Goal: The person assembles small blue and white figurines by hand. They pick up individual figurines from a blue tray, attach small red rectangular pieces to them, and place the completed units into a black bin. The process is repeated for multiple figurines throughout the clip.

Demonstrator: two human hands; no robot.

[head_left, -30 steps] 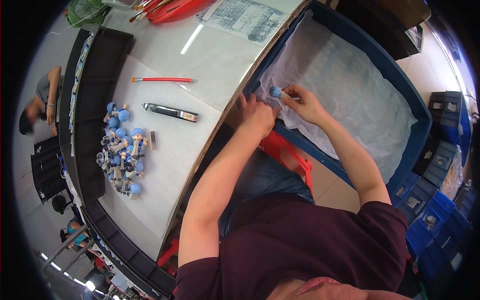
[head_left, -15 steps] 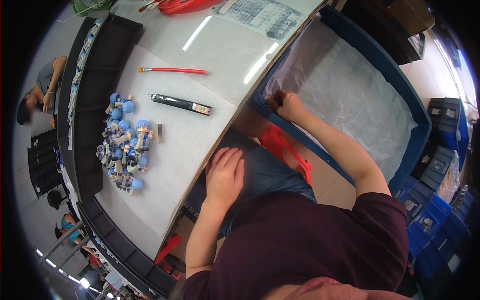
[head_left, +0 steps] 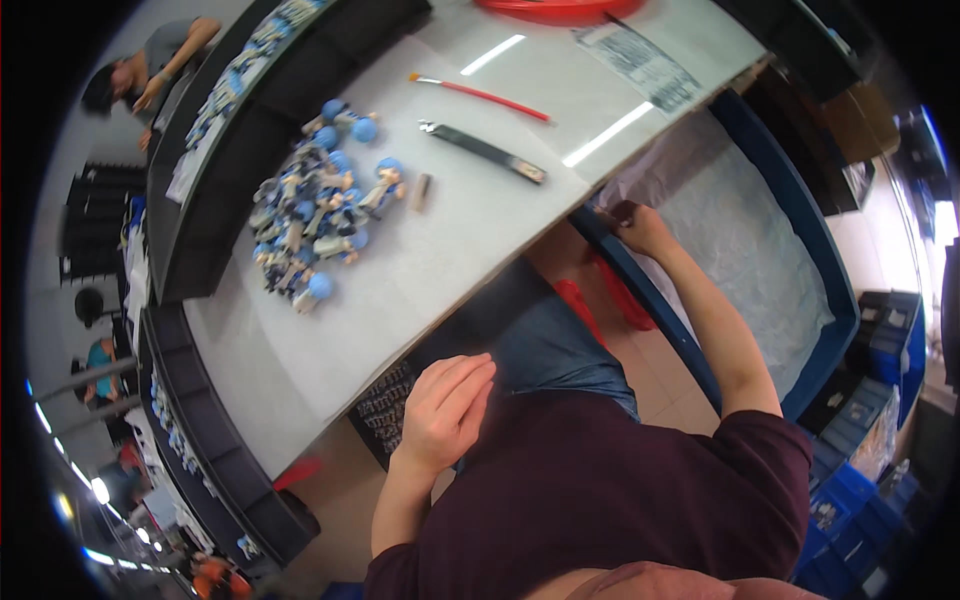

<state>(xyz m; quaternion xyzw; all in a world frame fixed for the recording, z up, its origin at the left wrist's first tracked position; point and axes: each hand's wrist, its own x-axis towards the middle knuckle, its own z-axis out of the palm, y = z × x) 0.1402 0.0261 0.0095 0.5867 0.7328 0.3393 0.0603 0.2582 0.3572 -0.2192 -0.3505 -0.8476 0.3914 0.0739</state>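
Observation:
My left hand (head_left: 447,408) is raised in front of my body near the table edge. Its fingers lie side by side, stretched out, with nothing seen in them. At the near left corner of a large blue bin (head_left: 640,285), my right hand (head_left: 642,230) is closed. Its fingertips are hidden, and a dark patch beside them is too unclear to name. White sheeting (head_left: 760,230) lines the bin. Small blue-haired figurines (head_left: 310,225) lie in a pile on the table, with one figurine (head_left: 385,185) at its right side. Beside it lies a small greyish strip (head_left: 422,192).
On the white table (head_left: 400,290) lie a dark slim tool (head_left: 482,152) and a red-handled paintbrush (head_left: 490,98). Black compartment trays (head_left: 210,440) border the table's left side. Blue crates (head_left: 850,510) stand at the right. Another person (head_left: 165,65) is at the far left.
The view has turned, so the table and figurines appear shifted. My left hand has lifted off my thigh toward my body. My right hand stays at the bin's corner.

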